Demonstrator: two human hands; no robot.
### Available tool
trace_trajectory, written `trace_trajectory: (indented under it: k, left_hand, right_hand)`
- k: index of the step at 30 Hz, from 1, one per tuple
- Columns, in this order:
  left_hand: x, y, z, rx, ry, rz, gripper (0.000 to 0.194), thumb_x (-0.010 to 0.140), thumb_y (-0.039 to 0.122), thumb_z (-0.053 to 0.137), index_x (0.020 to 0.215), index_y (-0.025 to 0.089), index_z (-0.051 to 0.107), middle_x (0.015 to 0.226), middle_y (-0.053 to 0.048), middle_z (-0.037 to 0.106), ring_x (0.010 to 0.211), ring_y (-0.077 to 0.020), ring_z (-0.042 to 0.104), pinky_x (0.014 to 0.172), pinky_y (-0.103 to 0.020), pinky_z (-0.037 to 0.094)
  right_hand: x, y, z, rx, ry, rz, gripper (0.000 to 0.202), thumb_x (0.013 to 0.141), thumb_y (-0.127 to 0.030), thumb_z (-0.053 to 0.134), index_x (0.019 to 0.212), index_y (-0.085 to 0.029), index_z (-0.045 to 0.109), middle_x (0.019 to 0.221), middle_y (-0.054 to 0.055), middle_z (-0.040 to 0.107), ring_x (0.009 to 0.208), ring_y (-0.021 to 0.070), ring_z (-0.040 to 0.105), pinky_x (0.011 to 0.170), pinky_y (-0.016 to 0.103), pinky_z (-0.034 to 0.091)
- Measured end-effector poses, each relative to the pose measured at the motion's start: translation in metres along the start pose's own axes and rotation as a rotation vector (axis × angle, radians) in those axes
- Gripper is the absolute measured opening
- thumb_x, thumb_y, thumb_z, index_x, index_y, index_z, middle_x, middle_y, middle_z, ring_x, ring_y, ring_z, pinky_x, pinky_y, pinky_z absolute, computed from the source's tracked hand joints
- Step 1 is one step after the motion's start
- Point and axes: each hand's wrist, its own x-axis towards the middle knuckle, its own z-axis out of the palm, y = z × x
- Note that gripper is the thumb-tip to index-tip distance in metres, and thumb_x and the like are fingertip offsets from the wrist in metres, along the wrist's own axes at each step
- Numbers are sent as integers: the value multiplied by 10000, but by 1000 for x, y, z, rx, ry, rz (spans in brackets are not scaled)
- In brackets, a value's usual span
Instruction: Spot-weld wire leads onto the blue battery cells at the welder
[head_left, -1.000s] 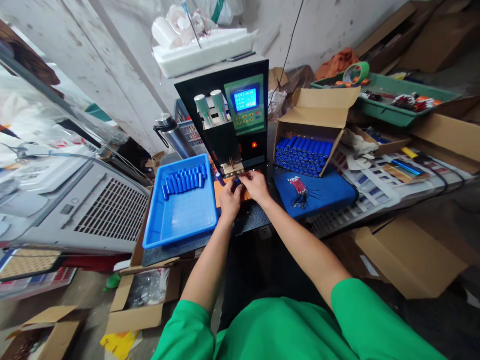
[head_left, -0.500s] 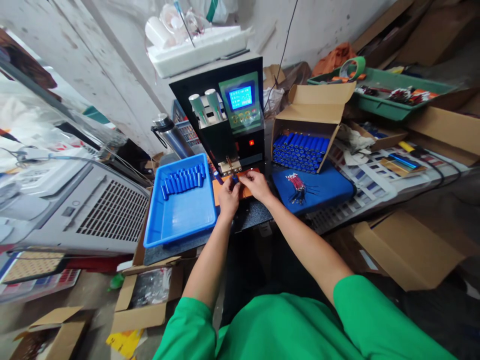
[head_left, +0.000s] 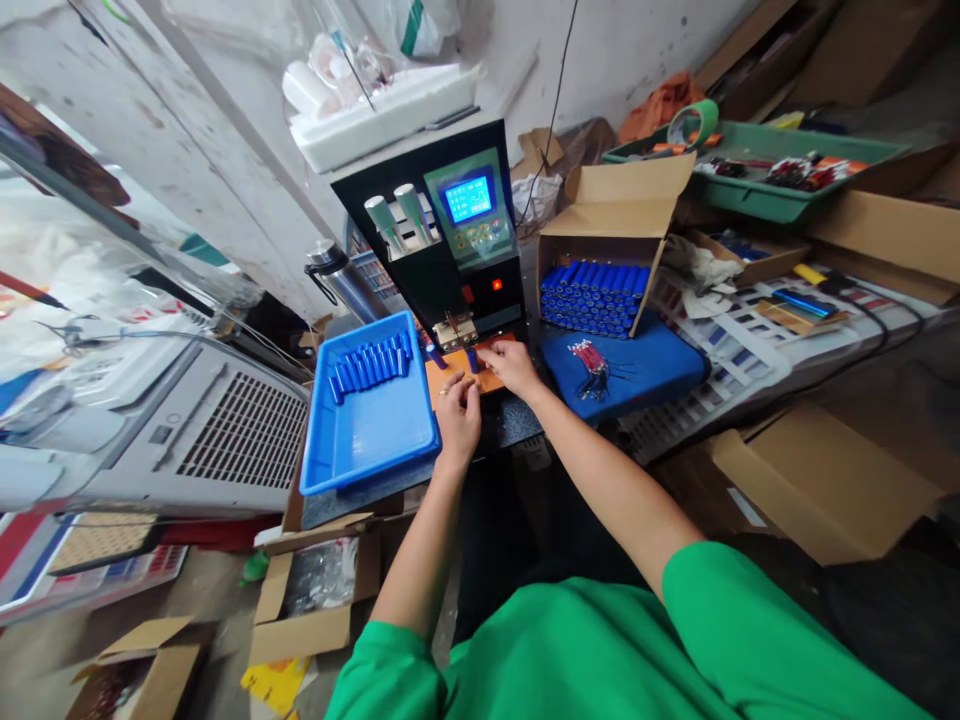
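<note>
A blue cylindrical cell (head_left: pixel 472 360) stands on the orange board (head_left: pixel 442 378) under the tip of a black machine (head_left: pixel 450 290) with a lit screen. Another blue cell (head_left: pixel 436 356) is on the board's left part. My right hand (head_left: pixel 510 365) is at the right of the first cell, its fingers closed near it; what they hold, if anything, is too small to tell. Just below that cell, my left hand (head_left: pixel 459 412) rests at the board's front edge with curled fingers, apart from the cell; whether it holds something is unclear.
A blue tray (head_left: pixel 367 440) with a row of blue cells is at the left. To the right are an open carton (head_left: pixel 626 195) of blue cells and red and black wires (head_left: pixel 591 365) on a blue pad (head_left: pixel 667 365). A steel bottle (head_left: pixel 341 280) stands behind the tray.
My left hand has drawn back from the cell toward me, so the cell now shows upright. My right hand stays beside it. The whole view has shifted slightly.
</note>
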Motion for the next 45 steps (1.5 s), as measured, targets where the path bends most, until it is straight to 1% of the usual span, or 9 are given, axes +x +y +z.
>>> trace_trajectory:
  k: [6,12,21,28,31,35,38,42,45]
  left_hand:
    - [-6,6,8,130,-10,4,121,850,293,683,892,180,702,1172,-160,654,1203,-296,588,1074,-468,450]
    - [0,8,12,131,4,37,114,888,254,603,821,201,679,1041,-118,676,1070,-264,607,1022,-438,457]
    - [19,7,-8,221,-234,-43,159,944,260,514,874,201,644,856,-79,695,849,-228,629,846,-381,487]
    - [29,9,-10,302,-267,16,149,918,235,530,841,192,650,796,-66,679,776,-213,608,737,-343,471]
    - [28,8,-9,261,-207,56,102,881,209,554,832,189,641,786,-50,660,749,-189,597,726,-321,475]
    - [32,3,-5,187,-110,49,178,873,177,522,995,176,651,939,-73,681,752,-172,614,751,-321,504]
    - [42,-1,3,234,-144,82,232,869,203,580,1086,176,659,1094,-114,680,846,-200,642,800,-339,515]
    - [54,-5,14,390,-253,91,191,857,217,637,1037,172,682,942,-119,687,889,-262,644,813,-369,501]
    - [53,-8,16,448,-230,101,175,875,218,614,1035,164,663,874,-116,661,849,-263,626,778,-367,484]
  right_hand:
    - [2,6,0,36,32,20,373,774,-487,621,541,-204,553,563,10,589,615,152,577,572,251,417]
    - [3,5,0,-13,21,-3,401,789,-515,605,543,-211,517,538,-3,546,614,147,547,562,250,406]
    - [-2,5,-11,7,-218,-65,278,696,-435,702,682,-160,665,649,9,624,639,141,540,610,257,419]
    - [2,16,-10,-72,-270,-78,250,701,-406,695,666,-160,675,682,21,656,666,148,562,624,255,426]
    - [1,14,-9,-44,-237,-82,253,699,-409,694,660,-160,663,666,14,639,647,141,550,631,259,428]
    - [-2,9,-8,-1,-116,-85,268,727,-421,682,666,-163,645,658,6,620,637,133,538,638,261,430]
    - [-3,9,-6,23,-41,-76,316,761,-463,664,640,-181,592,596,-14,554,593,126,502,588,252,406]
    - [1,17,-3,52,26,-59,368,775,-531,653,644,-202,554,534,-38,476,528,117,451,509,239,354]
    - [4,21,-2,54,56,-62,356,772,-535,646,674,-200,579,536,-38,478,514,115,443,482,233,335]
